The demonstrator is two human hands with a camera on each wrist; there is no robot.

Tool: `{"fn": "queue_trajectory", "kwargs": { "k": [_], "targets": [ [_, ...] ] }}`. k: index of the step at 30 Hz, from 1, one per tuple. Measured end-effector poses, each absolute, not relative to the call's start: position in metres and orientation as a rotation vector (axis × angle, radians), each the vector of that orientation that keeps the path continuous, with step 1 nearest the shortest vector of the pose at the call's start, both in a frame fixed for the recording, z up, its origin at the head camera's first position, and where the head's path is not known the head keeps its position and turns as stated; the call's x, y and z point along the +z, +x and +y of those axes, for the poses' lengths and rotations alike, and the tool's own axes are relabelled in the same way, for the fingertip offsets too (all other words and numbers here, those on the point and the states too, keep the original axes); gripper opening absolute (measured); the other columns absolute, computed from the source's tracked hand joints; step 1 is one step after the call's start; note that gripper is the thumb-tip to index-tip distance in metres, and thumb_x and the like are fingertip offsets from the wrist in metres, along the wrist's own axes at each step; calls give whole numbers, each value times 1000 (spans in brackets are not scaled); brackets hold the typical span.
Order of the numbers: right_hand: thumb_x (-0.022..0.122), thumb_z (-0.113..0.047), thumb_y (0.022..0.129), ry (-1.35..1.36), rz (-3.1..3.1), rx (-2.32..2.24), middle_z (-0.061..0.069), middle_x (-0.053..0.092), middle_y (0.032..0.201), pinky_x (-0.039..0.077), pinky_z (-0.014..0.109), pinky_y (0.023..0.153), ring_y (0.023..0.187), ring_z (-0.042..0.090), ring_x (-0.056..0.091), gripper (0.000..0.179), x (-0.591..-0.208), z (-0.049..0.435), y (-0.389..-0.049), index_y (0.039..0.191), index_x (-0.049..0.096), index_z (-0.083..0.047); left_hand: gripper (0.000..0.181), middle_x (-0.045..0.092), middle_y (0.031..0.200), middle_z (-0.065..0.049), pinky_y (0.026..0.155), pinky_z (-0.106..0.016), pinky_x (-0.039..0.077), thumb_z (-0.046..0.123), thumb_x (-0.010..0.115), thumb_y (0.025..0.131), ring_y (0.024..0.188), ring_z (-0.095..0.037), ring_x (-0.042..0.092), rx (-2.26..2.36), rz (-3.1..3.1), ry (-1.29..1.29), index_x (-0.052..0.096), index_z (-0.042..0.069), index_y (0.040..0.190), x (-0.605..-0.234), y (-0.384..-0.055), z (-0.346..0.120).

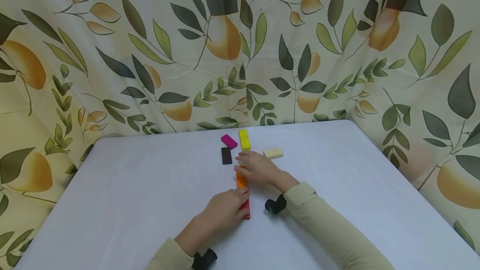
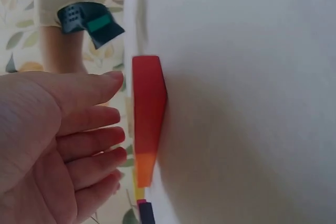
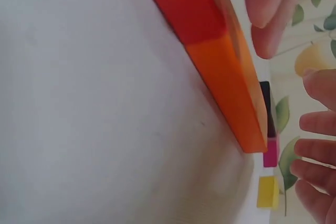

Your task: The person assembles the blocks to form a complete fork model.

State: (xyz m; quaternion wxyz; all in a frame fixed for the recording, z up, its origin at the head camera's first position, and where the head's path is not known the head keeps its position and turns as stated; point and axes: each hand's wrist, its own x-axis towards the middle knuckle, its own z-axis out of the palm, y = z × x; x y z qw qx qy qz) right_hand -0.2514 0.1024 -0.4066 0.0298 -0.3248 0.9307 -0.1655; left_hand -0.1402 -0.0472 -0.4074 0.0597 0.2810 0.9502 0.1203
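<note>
A red block (image 1: 246,213) and an orange block (image 1: 241,181) lie end to end in one line on the white table. My left hand (image 1: 223,208) is over the red block, its fingers loosely bent in the left wrist view, with their tips close to the block's upper face. Over the far end of the orange block, my right hand (image 1: 262,169) reaches in from the right with relaxed fingers. The right wrist view shows that hand's fingers (image 3: 317,124) apart from the orange block. Neither hand grips a block.
Beyond the hands lie a yellow block (image 1: 244,139), a magenta block (image 1: 229,141), a black block (image 1: 226,156) and a pale wood-coloured block (image 1: 273,153). A leaf-and-fruit patterned curtain (image 1: 225,74) hangs behind the white table (image 1: 131,203).
</note>
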Motion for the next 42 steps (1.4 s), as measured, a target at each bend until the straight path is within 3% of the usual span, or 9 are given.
{"fn": "queue_trajectory", "kwargs": {
  "k": [19,25,42],
  "targets": [
    [56,-27,92,-772,2967,-522,11,58,118,39,38,97,111,24,51,37,-409,97,-292,119,60,-1,58,41,141,-2,96,-32,40,37,61,88,130,-15,34,439,2814,771,45,12,137,-410,-166,-57],
    [60,-25,89,-613,2986,-535,14,56,120,40,39,97,110,26,51,38,-413,94,-305,120,60,-2,57,41,141,-3,98,-33,37,37,59,89,130,-17,34,411,2822,811,45,10,137,-410,-171,-56],
    [57,-27,91,-611,2933,-432,17,49,128,34,41,101,116,29,47,45,-416,96,-325,128,53,-3,55,41,141,-2,100,-34,35,36,58,90,131,-16,33,394,2808,844,46,10,136,-413,-178,-58]
  ]
}}
